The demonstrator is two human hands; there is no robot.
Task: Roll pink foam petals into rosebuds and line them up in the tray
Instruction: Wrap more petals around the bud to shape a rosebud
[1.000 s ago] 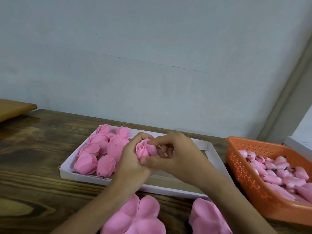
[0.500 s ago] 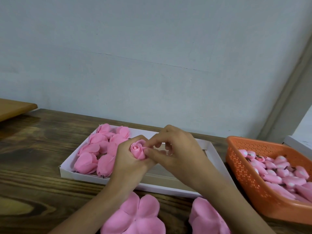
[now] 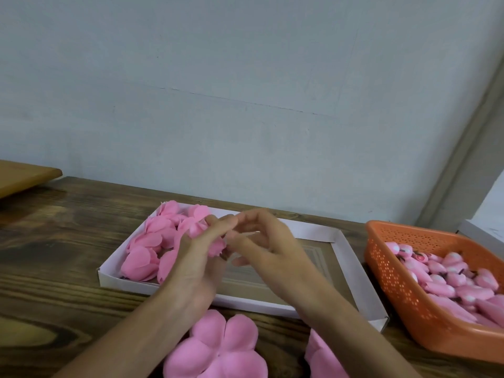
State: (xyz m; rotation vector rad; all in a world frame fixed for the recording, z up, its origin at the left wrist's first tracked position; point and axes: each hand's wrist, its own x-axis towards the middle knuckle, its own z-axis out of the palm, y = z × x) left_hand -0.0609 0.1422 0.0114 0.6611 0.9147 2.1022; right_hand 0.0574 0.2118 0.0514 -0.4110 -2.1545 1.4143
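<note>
done: rolled rosebuds (image 3: 152,241) fill only the left end of the tray (image 3: 350,257) | now: left hand (image 3: 196,266) fingers grasp a fresh bud (image 3: 217,248) over the tray, beside them; right hand (image 3: 268,252) fingers curl at it (grip unclear, blurred) | left: flat petals (image 3: 218,347) wait on the tabletop (image 3: 54,255)

One tray (image 3: 357,278), one basket (image 3: 392,285), two hands (image 3: 195,271) (image 3: 275,255)
</note>
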